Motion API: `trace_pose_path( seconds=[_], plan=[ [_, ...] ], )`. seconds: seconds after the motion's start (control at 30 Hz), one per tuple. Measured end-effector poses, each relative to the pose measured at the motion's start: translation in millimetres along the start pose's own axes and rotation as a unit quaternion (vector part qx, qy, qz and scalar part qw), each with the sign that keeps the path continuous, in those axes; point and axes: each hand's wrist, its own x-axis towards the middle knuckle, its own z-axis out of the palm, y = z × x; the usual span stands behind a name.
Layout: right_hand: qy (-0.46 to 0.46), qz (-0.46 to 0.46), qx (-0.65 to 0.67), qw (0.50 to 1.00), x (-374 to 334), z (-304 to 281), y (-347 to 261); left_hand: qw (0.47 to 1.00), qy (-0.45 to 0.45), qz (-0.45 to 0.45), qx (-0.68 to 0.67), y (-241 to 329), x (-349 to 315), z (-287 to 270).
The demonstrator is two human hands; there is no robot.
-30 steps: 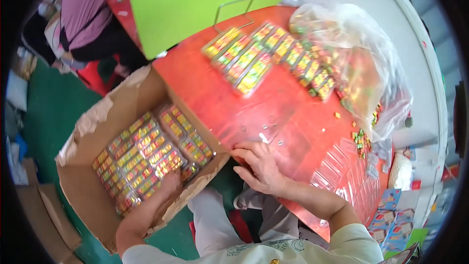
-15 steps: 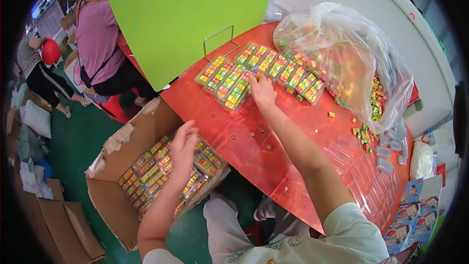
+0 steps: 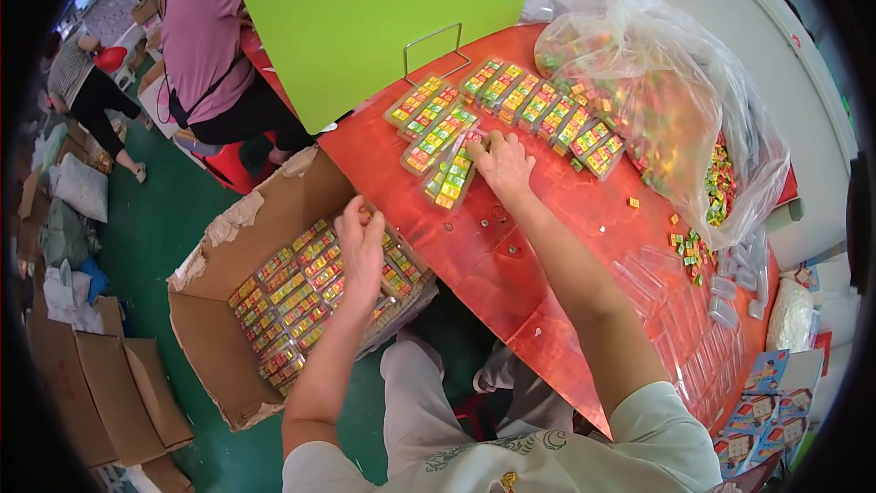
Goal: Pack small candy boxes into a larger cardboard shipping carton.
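My right hand (image 3: 502, 164) reaches over the red table, its thumb and fingertips pinching the upper end of a slim clear pack of small coloured cubes (image 3: 452, 180). That pack lies at a slant against more filled packs (image 3: 427, 108) on its left. Behind my fingers runs a slanting row of similar packs (image 3: 529, 100). My left hand (image 3: 362, 242) hovers over the near side of a cardboard box, fingers half bent and apart, with nothing visible in them. Inside the box, many cube-filled packs (image 3: 297, 288) lie in rows; my left forearm hides some.
A large clear bag of cubes (image 3: 657, 110) slumps on the red table (image 3: 511, 283), loose cubes (image 3: 691, 251) beside it. Empty clear cases (image 3: 693, 338) lie at the right. A green panel (image 3: 374, 27) and wire stand (image 3: 433, 50) rise behind. The cardboard box (image 3: 210, 338) stands left; two people work beyond.
The pack under my right hand has swung to a slant, its lower end drawn nearer me. My left hand has shifted slightly down, its fingers more bent. The whole view has shifted a little.
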Motion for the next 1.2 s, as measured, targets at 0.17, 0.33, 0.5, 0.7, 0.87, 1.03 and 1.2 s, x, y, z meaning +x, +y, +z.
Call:
trace_pose_path(
  seconds=[0.17,0.33,0.5,0.7,0.87,1.03,1.2],
  plan=[
    [-0.014,-0.067,0.02,0.997,-44.2,-1.6,-4.0,0.993,-0.081,-0.063,-0.062,-6.6,-26.2,11.7],
    [-0.005,-0.128,0.013,0.992,-90.3,1.6,-8.4,0.966,-0.169,-0.115,-0.162,17.5,-44.2,12.7],
    [0.014,-0.218,0.033,0.975,-131.5,12.5,-23.6,0.959,-0.177,-0.125,-0.182,26.9,-71.0,8.3],
    [-0.021,-0.291,0.066,0.954,-144.0,22.4,-37.8,0.85,-0.201,-0.266,-0.407,-3.6,-72.3,-14.8],
    [0.002,-0.271,0.048,0.961,-119.4,13.4,-24.0,0.867,-0.168,-0.253,-0.396,-31.1,-26.8,-63.3],
    [-0.03,-0.296,-0.008,0.955,-121.0,24.1,-29.5,0.895,-0.239,-0.286,-0.247,-175.0,6.8,-89.7],
    [-0.052,-0.299,-0.013,0.953,-118.2,21.9,-28.7,0.914,-0.334,-0.23,-0.027,-247.6,-9.3,-65.9]
  ],
)
